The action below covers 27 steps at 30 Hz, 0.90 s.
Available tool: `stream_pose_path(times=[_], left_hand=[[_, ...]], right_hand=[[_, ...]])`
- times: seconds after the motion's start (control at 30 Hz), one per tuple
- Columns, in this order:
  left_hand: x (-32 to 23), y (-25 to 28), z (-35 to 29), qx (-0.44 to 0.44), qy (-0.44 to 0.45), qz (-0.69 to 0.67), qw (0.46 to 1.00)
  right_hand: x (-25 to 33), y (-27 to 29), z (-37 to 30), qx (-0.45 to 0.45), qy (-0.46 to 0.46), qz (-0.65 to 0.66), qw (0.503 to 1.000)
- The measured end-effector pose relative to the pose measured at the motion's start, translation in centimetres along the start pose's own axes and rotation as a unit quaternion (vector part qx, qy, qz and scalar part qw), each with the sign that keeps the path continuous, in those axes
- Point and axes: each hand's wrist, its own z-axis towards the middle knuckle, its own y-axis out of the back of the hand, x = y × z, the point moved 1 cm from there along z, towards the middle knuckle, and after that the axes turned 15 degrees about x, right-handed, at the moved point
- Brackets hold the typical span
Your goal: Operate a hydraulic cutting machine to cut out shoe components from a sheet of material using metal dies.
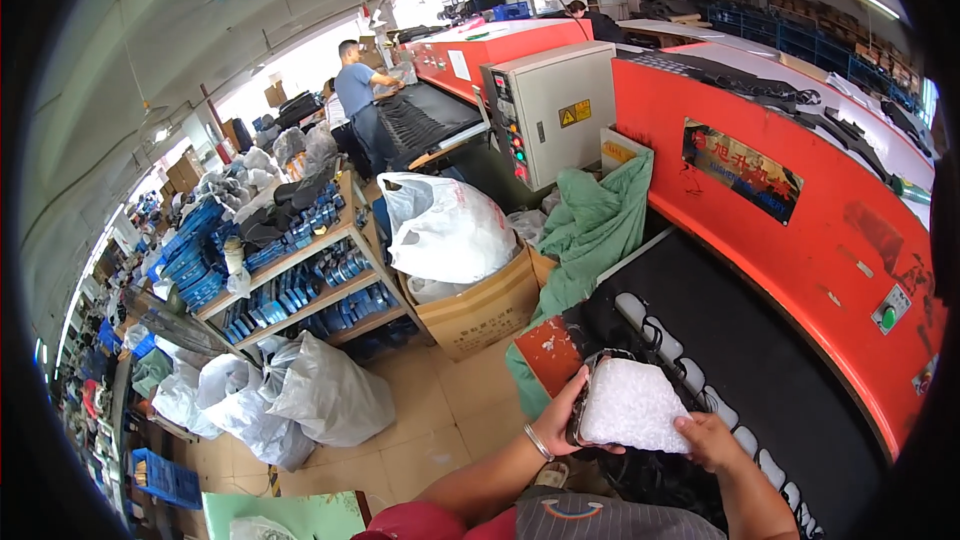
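Note:
Between my two hands is a white, fluffy-textured pad (632, 404) with rounded corners and a dark edge at its upper left. My left hand (562, 418) closes round its left side, with fingers reaching beneath it. At the right corner, my right hand (710, 442) pinches the pad with the thumb on top. Its underside is hidden. Several pale, rounded pieces with dark edges (662, 342) lie in a row on the black conveyor belt (740, 325) beside my hands. Black material (655, 485) shows below the pad, too dark to make out.
A long red machine (780, 180) borders the belt on the right, with a grey control cabinet (560, 110) beyond. Ahead stand a cardboard box (480, 315) under a white plastic bag (450, 230) and a green cloth (597, 225). Shelves (290, 260), sacks (330, 395) and another person (357, 90) are leftward.

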Motion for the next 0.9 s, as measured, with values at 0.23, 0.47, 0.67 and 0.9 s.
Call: stream_pose_path(times=[0.23,0.47,0.67,0.9], left_hand=[[-1.9,0.7,0.1,-0.023,0.005,0.06,0.998],[-4.5,1.7,0.7,-0.018,0.028,0.003,0.999],[-3.3,1.5,1.3,0.052,0.055,-0.061,0.995],[-6.5,3.0,0.2,-0.054,-0.05,0.087,0.993]], right_hand=[[-0.8,0.9,-1.6,-0.105,-0.033,0.037,0.993],[4.1,0.0,0.0,-0.147,0.096,0.115,0.978],[0.3,-1.9,2.9,-0.146,0.054,0.075,0.985],[3.4,-1.2,0.3,-0.233,0.04,-0.005,0.972]])
